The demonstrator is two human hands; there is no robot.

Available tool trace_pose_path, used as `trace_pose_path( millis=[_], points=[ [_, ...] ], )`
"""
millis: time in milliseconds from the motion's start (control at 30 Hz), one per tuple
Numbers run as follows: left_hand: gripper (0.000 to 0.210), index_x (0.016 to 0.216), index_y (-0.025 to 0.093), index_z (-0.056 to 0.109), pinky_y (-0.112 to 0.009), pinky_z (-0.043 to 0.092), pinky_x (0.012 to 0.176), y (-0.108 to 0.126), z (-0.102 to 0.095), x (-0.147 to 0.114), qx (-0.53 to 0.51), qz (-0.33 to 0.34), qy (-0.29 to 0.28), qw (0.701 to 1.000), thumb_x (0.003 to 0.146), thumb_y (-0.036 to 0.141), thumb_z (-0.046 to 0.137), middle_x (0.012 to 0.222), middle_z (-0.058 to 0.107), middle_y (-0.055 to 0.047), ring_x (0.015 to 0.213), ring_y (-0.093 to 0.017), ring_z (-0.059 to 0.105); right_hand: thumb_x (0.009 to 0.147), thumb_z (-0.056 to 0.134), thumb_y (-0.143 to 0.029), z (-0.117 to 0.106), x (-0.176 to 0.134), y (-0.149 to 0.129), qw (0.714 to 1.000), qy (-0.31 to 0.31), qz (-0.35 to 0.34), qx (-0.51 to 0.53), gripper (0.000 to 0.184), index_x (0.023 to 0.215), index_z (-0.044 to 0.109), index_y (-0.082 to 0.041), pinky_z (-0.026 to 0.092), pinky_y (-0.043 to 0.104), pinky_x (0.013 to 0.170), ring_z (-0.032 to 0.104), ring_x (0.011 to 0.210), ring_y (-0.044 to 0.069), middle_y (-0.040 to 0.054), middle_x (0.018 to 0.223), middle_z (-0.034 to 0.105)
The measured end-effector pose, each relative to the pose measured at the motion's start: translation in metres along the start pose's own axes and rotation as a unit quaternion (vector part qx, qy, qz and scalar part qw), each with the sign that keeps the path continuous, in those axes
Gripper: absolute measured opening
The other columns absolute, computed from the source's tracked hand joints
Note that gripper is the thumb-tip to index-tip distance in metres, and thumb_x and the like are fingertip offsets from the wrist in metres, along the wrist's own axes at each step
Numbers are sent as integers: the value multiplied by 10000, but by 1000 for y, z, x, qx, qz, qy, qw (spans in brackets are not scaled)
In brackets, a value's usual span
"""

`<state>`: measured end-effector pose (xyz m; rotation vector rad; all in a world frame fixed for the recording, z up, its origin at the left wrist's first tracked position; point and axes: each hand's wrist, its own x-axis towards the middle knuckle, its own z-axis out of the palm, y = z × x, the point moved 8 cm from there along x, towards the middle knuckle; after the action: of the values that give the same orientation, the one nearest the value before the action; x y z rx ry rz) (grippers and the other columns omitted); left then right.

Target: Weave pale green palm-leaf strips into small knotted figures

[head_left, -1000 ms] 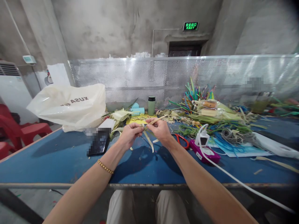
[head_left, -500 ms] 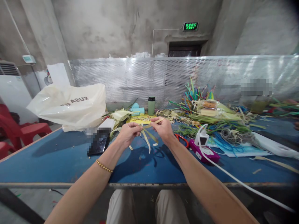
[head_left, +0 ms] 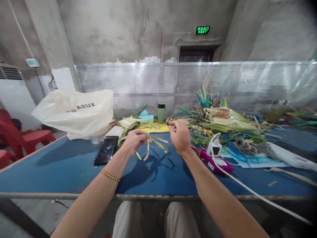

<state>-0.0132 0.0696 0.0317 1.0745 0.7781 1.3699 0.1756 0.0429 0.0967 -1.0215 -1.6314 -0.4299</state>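
My left hand (head_left: 137, 142) pinches several pale green, flat leaf strips (head_left: 157, 144) where they meet. The loose ends fan out to the right and hang down over the blue tabletop. To their right, my right hand (head_left: 181, 135) is held apart from the strips, with its fingers bent and a gap between thumb and forefinger; nothing shows in it. Red-handled scissors (head_left: 197, 150), mostly hidden by my right wrist, lie on the table. A dark phone (head_left: 109, 152) rests left of my left hand.
A large white plastic bag (head_left: 74, 112) stands at the back left. Behind my hands is a green bottle (head_left: 160, 114) beside scraps on a yellow sheet (head_left: 162, 128). To the right lie a purple power block (head_left: 216, 162) with a white cable, green cords (head_left: 200, 138) and bundled leaves.
My right hand has let go of the strip and moved to the right. The strips now spread out from my left hand, which stays in nearly the same place.
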Motion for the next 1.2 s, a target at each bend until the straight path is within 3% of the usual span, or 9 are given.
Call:
trace_pose_path(
  millis=[167,267,367,567,800,1200],
  points=[
    [244,625,124,533,-274,501,561,4,-3,2,-22,15,-1,1000,517,75,747,513,585,8,491,-149,621,852,565,-211,18,-11,-38,971,-138,-127,146,95,826,655,-197,427,308,772,544,811,180,47,803,625],
    [224,631,124,553,-261,490,536,2,-5,2,-33,-10,-2,999,530,85,749,495,571,10,490,-142,609,832,607,-226,25,-17,-49,958,-173,-163,162,126,947,656,-204,418,332,800,538,836,191,52,834,622],
    [208,631,125,558,-260,485,527,-2,-3,2,-43,-33,-21,998,545,85,743,502,581,-4,494,-142,604,828,616,-253,25,-21,-56,956,-176,-171,162,266,1088,608,-197,420,343,817,528,869,200,72,897,599],
    [224,614,128,552,-274,483,545,-5,5,-1,-32,-30,-39,998,517,73,746,501,591,-11,493,-143,592,832,618,-280,19,-23,-63,950,-176,-166,195,147,951,690,-234,428,312,771,532,844,184,52,856,590],
    [230,615,121,557,-238,445,517,-4,1,0,3,-11,-17,1000,518,118,765,525,584,-2,468,-92,535,849,593,-256,20,-23,-57,950,-156,-166,214,167,971,706,-258,445,307,724,547,803,174,52,851,613],
    [194,597,122,555,-222,399,464,-11,1,4,9,-22,-16,1000,537,120,739,496,540,14,436,-74,483,837,505,-118,24,-25,-63,940,-193,-164,229,273,1024,682,-208,473,339,762,561,849,192,80,879,625]
  ],
)
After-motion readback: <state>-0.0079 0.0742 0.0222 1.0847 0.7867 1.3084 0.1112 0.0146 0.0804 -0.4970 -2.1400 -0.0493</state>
